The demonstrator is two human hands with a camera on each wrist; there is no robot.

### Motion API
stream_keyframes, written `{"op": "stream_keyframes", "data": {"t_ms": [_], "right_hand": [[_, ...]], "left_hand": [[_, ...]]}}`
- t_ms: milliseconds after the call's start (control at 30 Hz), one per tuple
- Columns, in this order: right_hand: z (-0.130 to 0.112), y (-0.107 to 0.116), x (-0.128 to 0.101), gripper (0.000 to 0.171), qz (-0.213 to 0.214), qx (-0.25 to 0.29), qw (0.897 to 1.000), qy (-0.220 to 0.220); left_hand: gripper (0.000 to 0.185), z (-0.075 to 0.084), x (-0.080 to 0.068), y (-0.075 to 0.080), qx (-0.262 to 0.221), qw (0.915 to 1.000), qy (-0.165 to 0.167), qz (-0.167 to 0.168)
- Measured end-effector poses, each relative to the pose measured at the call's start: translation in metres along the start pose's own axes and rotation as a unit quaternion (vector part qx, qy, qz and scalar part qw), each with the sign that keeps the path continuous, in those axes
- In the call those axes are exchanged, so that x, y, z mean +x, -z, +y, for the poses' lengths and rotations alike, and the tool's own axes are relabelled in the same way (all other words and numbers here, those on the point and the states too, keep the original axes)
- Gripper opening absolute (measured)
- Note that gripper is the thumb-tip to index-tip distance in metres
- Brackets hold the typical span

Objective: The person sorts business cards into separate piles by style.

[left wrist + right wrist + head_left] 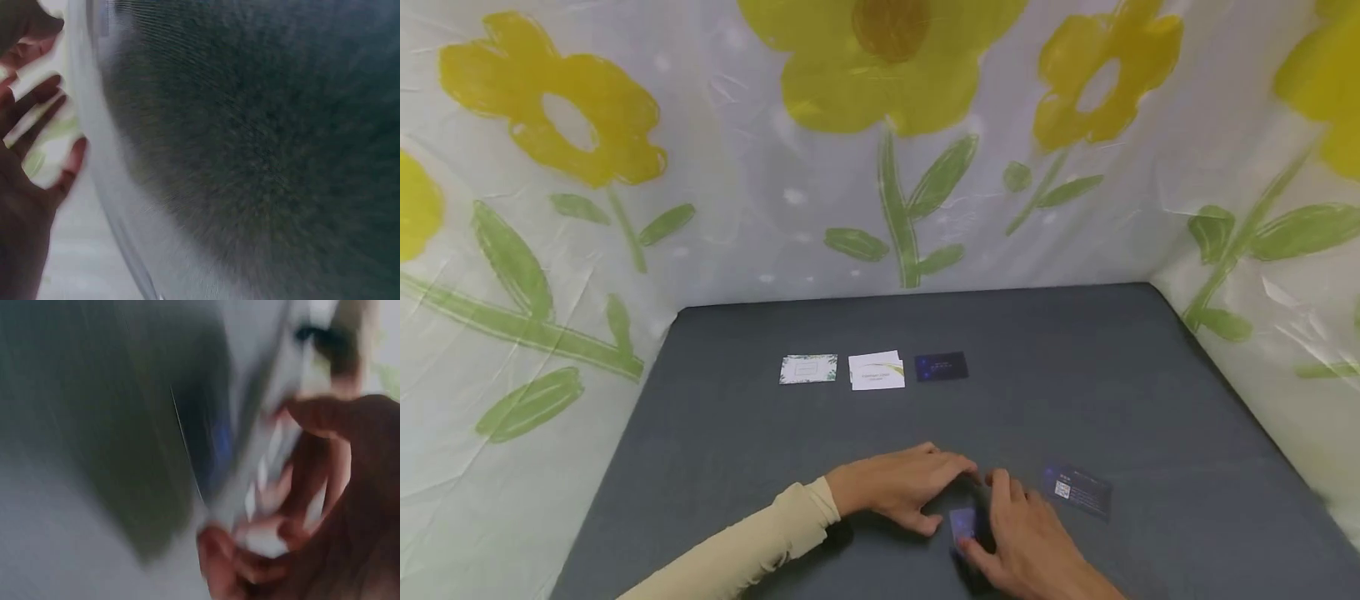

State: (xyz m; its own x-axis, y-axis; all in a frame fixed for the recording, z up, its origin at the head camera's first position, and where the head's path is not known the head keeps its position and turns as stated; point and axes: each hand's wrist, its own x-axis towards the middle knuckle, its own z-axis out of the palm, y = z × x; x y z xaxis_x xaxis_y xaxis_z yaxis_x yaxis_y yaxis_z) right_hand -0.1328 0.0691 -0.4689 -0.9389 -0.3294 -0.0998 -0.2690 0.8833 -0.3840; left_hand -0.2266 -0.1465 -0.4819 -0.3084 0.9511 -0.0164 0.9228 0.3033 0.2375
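In the head view my right hand (1033, 542) holds a dark blue business card (962, 524) at the front of the table, its thumb against the near end. The card looks tilted, and the hand hides part of it. In the blurred right wrist view the card (212, 447) shows a thin bright edge, beside the bent fingers. My left hand (906, 487) is just left of the card, palm down and fingers spread, with nothing in its grasp. The left wrist view shows those spread fingers (40, 115). Right of my right hand lies another dark card (1078, 492) with a QR code.
Farther back on the dark grey table (760, 442) sits a row: a leaf-bordered white card (808, 369), overlapping white cards (877, 372) and a dark blue card (942, 366). White sheeting (737, 208) with painted yellow flowers surrounds the table's back and sides.
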Motion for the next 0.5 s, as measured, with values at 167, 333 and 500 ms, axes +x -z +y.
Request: {"op": "stream_keyframes", "data": {"t_ms": [167, 333, 500], "right_hand": [[-0.011, -0.044, -0.023, 0.089, 0.063, -0.087, 0.994, -0.006], [-0.007, -0.050, -0.025, 0.077, 0.096, -0.046, 0.994, 0.023], [0.002, -0.026, -0.016, 0.082, 0.067, 0.075, 0.995, 0.013]], "left_hand": [[0.074, -0.001, 0.020, -0.008, -0.034, 0.9962, -0.041, -0.069], [0.077, 0.003, 0.027, -0.009, 0.035, 0.9956, -0.070, -0.052], [0.086, 0.003, 0.027, -0.003, 0.049, 0.9964, -0.064, -0.026]]}}
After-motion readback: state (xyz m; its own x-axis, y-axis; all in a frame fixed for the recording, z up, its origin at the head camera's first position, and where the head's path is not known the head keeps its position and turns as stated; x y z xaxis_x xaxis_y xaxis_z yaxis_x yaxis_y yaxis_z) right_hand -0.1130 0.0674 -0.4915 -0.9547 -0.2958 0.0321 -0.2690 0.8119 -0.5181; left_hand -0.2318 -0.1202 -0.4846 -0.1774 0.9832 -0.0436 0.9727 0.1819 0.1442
